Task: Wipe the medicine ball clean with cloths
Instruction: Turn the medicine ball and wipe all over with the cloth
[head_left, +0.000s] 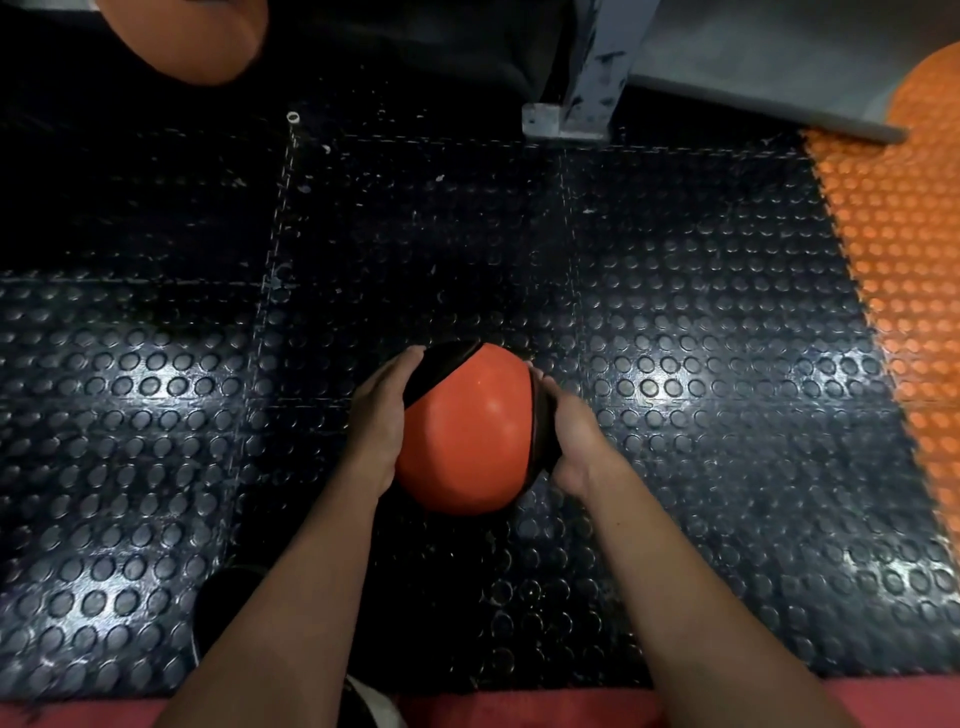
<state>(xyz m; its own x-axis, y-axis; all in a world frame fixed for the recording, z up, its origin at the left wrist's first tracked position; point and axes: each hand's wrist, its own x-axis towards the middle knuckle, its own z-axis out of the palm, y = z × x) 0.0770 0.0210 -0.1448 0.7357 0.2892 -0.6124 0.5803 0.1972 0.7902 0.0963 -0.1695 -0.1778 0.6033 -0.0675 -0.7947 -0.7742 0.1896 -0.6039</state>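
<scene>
Gripping the medicine ball (465, 436) from both sides, low centre of frame, over the studded black floor mat (701, 322); whether the ball touches the mat or is lifted can't be told. Ball is orange with black panels, one black band at its upper left, another along its right edge. Left hand (382, 421) flat against the ball's left side, fingers reaching up onto the black band, grasping the ball. Right hand (571, 441) cupped on the ball's right side over the black panel, thumb near the top, also grasping the ball. Both forearms bare, coming in from bottom of frame. No cloth visible in either hand. Orange studded mat (904, 270) runs down the right edge of frame, joined to the black one. Grey metal post (587, 73) with base plate at top centre-right. Another orange ball (187, 36), partly cut off, upper left of frame. Dark shoe (223, 608) at lower left beside the left forearm
</scene>
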